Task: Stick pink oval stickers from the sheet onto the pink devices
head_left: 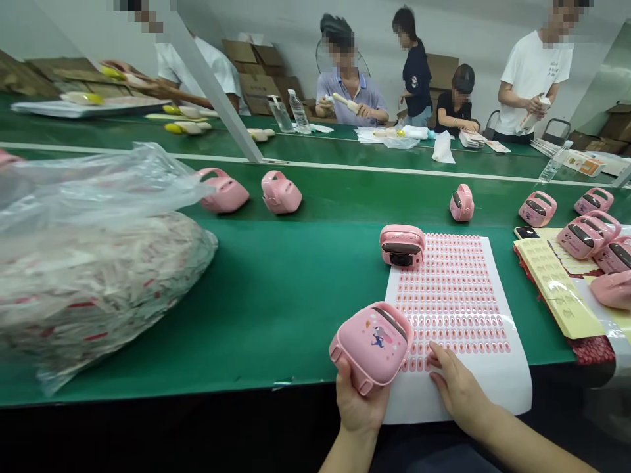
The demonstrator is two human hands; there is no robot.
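The pink handled case [367,345] rests in my left hand [362,404], gripped from below near the worktop's [276,315] near edge, its printed face upward. Right of it lies the sheet of pink ovals [503,378], long axis running near to far. My right hand [458,387], the nearer to the rows, extends leftward above them, thumb and fingers parted; fingertip contact I cannot tell.

The pink cartoon-printed device [372,341] looks smooth, satiny plastic to me; the sticker sheet [456,305] is glossy, the bag [158,171] crinkly clear plastic, the tabletop [276,295] smooth.
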